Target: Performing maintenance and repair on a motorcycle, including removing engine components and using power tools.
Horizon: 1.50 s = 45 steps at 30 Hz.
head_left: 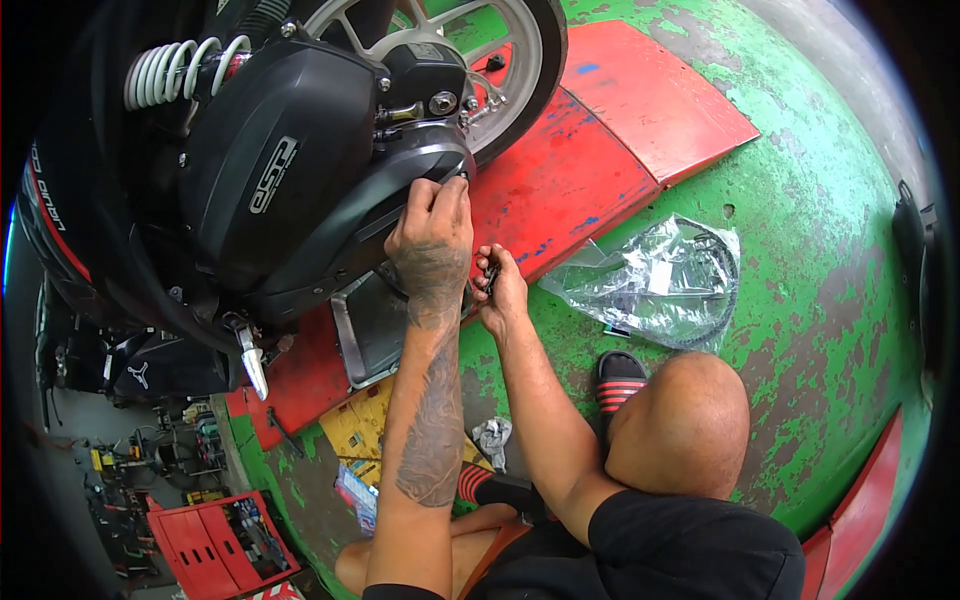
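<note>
A scooter's black drive cover [290, 150] fills the upper left, with a smooth dark lower casing [420, 153] along its rear edge. My left hand [432, 235] reaches up to that casing's rear end, fingertips pinched together against it. Whatever they grip is hidden by the fingers. Just right of it and lower, my right hand [505, 288] is held palm up, fingers curled round several small dark pieces [490, 278] that look like bolts. Behind the casing is the rear wheel [535, 75] with pale spokes.
The scooter stands over a red lift platform [570, 175]. A metal tray [375, 335] lies beneath it. Right of my hands, a clear plastic bag [665, 275] holds a black belt on the green floor. A crumpled rag [491, 440] and yellow board [360, 425] lie near my feet; a red tool cabinet [205, 545] stands lower left.
</note>
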{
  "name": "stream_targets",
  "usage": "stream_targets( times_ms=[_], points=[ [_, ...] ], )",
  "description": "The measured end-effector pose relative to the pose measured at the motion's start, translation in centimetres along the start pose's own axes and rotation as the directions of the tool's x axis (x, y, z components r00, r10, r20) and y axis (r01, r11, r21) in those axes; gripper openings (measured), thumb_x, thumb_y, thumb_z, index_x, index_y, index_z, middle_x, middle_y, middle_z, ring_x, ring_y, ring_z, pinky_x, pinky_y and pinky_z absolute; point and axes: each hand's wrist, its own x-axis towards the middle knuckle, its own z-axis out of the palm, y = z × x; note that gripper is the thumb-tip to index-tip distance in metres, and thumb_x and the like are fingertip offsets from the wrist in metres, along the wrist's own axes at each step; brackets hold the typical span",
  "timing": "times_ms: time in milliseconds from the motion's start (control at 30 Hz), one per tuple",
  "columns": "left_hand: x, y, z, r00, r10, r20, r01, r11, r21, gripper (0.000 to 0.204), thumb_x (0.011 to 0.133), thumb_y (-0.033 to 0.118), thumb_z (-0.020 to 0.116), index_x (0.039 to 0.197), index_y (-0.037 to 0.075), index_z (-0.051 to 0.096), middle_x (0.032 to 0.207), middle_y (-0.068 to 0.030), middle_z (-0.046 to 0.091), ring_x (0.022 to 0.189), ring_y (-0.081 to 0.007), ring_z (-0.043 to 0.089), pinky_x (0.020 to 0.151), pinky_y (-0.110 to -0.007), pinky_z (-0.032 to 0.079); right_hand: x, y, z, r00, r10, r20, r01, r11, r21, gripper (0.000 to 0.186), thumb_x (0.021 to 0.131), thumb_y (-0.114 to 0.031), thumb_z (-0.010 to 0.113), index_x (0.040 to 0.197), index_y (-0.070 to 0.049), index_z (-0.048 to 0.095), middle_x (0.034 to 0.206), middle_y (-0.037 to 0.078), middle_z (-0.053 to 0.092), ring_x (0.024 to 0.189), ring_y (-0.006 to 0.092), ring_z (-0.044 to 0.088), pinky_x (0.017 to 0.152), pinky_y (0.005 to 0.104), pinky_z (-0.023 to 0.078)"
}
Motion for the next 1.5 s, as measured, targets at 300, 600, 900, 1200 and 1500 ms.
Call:
stream_targets(
  times_ms=[300, 600, 900, 1200, 1500],
  points=[
    [-0.2, 0.9, -2.1, 0.953, 0.142, 0.268, -0.221, 0.931, 0.292, 0.038, 0.087, 0.023, 0.067, 0.123, 0.013, 0.066, 0.084, -0.0038, 0.054, 0.073, -0.0199, 0.063, 0.061, -0.033, 0.053, 0.7, -0.3, -0.6, 0.992, -0.026, 0.123, 0.019, 0.999, 0.051, 0.041, 0.101, -0.046, 0.044, 0.108, -0.010, 0.063, 0.085, -0.001, 0.062, 0.066, 0.0115, 0.056, 0.052, 0.0270, 0.044],
    [1.6, 0.9, -5.8, 0.850, 0.076, 0.522, -0.051, 0.997, -0.062, 0.036, 0.090, 0.015, 0.062, 0.125, 0.004, 0.062, 0.084, -0.0085, 0.064, 0.071, -0.0250, 0.066, 0.064, -0.033, 0.055, -1.0, -0.7, 1.1, 0.844, 0.089, 0.530, -0.228, 0.952, 0.204, 0.066, 0.102, -0.055, 0.028, 0.139, -0.004, 0.048, 0.134, 0.016, 0.058, 0.122, 0.0305, 0.057, 0.105, 0.0443, 0.045],
    [-9.2, -5.1, -6.5, 0.771, -0.328, 0.546, 0.556, 0.765, -0.325, 0.028, 0.088, 0.002, 0.066, 0.116, 0.000, 0.066, 0.098, -0.0091, 0.068, 0.073, -0.0114, 0.065, 0.063, -0.024, 0.053, -1.4, 1.3, 0.6, 0.753, 0.174, 0.634, -0.269, 0.961, 0.057, 0.056, 0.102, -0.039, 0.032, 0.144, -0.003, 0.044, 0.149, 0.022, 0.042, 0.132, 0.0362, 0.048, 0.111, 0.0488, 0.039],
    [-15.3, -7.1, -5.3, 0.813, -0.409, 0.414, 0.533, 0.810, -0.245, 0.033, 0.085, 0.008, 0.068, 0.117, 0.001, 0.065, 0.095, -0.0175, 0.063, 0.081, -0.0308, 0.064, 0.071, -0.039, 0.053, -2.6, 5.1, 0.1, 0.759, 0.300, 0.578, -0.303, 0.948, -0.094, 0.055, 0.100, -0.033, 0.033, 0.146, -0.004, 0.041, 0.150, 0.022, 0.041, 0.137, 0.0373, 0.042, 0.114, 0.0502, 0.034],
    [-16.1, -9.5, -8.0, 0.609, -0.754, 0.245, 0.647, 0.295, -0.703, 0.012, 0.089, 0.008, 0.070, 0.096, 0.000, 0.065, 0.087, -0.0084, 0.072, 0.074, -0.0142, 0.069, 0.063, -0.027, 0.054, -1.0, 8.1, -1.6, 0.952, 0.238, 0.192, -0.202, 0.961, -0.188, 0.032, 0.103, -0.034, 0.041, 0.107, -0.009, 0.059, 0.087, 0.004, 0.061, 0.083, 0.0220, 0.060, 0.074, 0.0397, 0.054]
  ],
)
